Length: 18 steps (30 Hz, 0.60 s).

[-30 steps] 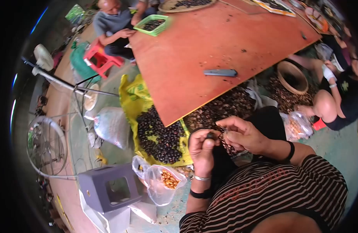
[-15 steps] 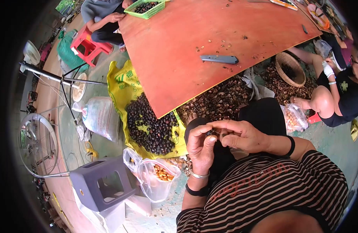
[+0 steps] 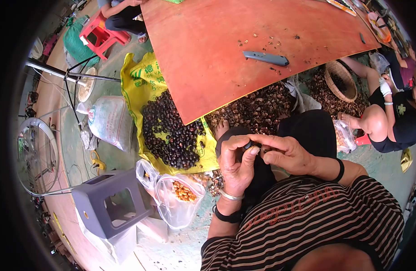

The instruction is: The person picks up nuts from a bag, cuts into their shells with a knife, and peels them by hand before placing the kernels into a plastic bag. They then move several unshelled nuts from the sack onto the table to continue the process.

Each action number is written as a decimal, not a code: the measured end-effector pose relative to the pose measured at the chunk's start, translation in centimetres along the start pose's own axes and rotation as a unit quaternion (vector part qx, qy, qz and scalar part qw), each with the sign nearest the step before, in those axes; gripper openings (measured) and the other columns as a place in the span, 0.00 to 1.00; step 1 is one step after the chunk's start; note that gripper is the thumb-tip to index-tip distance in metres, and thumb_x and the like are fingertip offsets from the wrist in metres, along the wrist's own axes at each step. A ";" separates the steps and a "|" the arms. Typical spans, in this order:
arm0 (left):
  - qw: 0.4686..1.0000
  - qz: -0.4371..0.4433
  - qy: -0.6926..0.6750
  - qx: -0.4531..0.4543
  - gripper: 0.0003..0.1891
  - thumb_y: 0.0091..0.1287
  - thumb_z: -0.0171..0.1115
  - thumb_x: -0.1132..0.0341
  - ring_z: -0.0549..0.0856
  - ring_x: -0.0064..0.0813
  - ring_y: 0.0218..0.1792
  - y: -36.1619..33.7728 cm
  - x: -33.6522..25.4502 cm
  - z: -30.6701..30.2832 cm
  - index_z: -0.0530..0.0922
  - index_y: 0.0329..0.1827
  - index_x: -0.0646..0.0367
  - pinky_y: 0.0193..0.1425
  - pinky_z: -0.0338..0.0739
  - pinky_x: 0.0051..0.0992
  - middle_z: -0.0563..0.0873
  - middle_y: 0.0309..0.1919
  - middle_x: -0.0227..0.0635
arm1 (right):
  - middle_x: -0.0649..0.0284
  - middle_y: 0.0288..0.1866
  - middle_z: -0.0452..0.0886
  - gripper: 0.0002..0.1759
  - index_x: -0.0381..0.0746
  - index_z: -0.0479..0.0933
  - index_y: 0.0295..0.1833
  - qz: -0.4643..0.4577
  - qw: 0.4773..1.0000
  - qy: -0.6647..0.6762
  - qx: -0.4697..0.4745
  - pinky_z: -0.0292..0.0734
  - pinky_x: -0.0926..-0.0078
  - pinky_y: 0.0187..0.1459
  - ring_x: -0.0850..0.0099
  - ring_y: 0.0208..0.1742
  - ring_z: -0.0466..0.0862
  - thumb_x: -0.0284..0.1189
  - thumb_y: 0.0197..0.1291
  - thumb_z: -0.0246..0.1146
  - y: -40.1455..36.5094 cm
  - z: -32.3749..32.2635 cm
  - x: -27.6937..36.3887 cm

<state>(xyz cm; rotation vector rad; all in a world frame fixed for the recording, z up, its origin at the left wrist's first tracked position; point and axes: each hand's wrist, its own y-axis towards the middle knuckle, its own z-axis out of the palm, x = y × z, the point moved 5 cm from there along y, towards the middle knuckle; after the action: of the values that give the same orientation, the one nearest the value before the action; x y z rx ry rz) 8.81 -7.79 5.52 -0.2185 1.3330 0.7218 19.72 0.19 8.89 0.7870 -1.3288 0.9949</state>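
Observation:
My left hand point(image 3: 237, 169) pinches a small dark nut point(image 3: 248, 145) between thumb and fingers, above my lap. Close beside it, my right hand point(image 3: 287, 153) has its thumb and fingers pressed together next to the nut; what they hold, if anything, is too small to make out. Left of my hands, many dark nuts point(image 3: 169, 135) lie on a yellow sack point(image 3: 134, 97). Below the sack is a clear plastic bag point(image 3: 176, 214) with orange-brown kernels point(image 3: 184, 191) inside.
A red board point(image 3: 208, 54) bears a grey-blue knife point(image 3: 266, 58) and scraps. Shells point(image 3: 257, 108) cover the floor beneath its edge. A grey stool point(image 3: 108, 205) stands lower left, a red stool point(image 3: 102, 36) upper left. One person sits at upper left, others at right beside a basket point(image 3: 341, 81).
The view has shifted, so the sack, nuts and grey stool appear higher or farther left. The green basket is now mostly out of frame. My hands remain close together, with the nut more visible.

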 end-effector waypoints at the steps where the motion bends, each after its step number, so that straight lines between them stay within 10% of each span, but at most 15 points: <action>1: 0.998 0.013 0.055 -0.005 0.14 0.64 0.64 0.73 0.78 0.21 0.42 0.0 0.0 -0.1 0.70 0.48 0.59 0.49 0.73 0.20 0.79 0.42 0.34 | 0.68 0.44 0.79 0.26 0.34 0.63 0.70 0.001 1.000 0.001 0.001 0.71 0.84 0.48 0.83 0.43 0.75 0.26 0.68 0.55 0.1 -0.1 -0.2; 5: 0.987 0.053 0.150 0.012 0.12 0.65 0.63 0.74 0.77 0.19 0.40 0.0 -1.1 0.6 0.70 0.48 0.60 0.47 0.73 0.19 0.79 0.39 0.32 | 0.67 0.45 0.79 0.25 0.34 0.64 0.69 0.048 0.997 -0.046 -0.033 0.72 0.84 0.47 0.82 0.44 0.76 0.26 0.68 0.54 0.3 -0.5 -1.2; 7: 0.996 -0.062 -0.022 -0.052 0.11 0.66 0.62 0.74 0.77 0.17 0.38 -0.2 0.0 0.4 0.70 0.48 0.60 0.45 0.73 0.18 0.79 0.37 0.30 | 0.70 0.38 0.76 0.27 0.35 0.61 0.71 0.059 0.998 0.002 -0.007 0.71 0.85 0.42 0.84 0.38 0.74 0.27 0.68 0.55 0.0 -0.5 -1.2; 18: 0.997 0.050 0.051 0.007 0.09 0.64 0.64 0.74 0.78 0.22 0.31 0.2 -0.5 1.0 0.73 0.43 0.64 0.36 0.74 0.20 0.80 0.32 0.36 | 0.75 0.29 0.69 0.25 0.36 0.64 0.67 0.072 0.992 0.102 -0.009 0.60 0.91 0.28 0.89 0.27 0.65 0.29 0.67 0.57 -0.9 -0.4 -1.4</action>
<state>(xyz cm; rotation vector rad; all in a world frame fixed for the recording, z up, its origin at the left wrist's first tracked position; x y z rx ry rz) 9.49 -7.28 6.30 -0.1802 1.4541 0.7943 20.74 0.02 7.58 0.5657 -1.2275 1.1449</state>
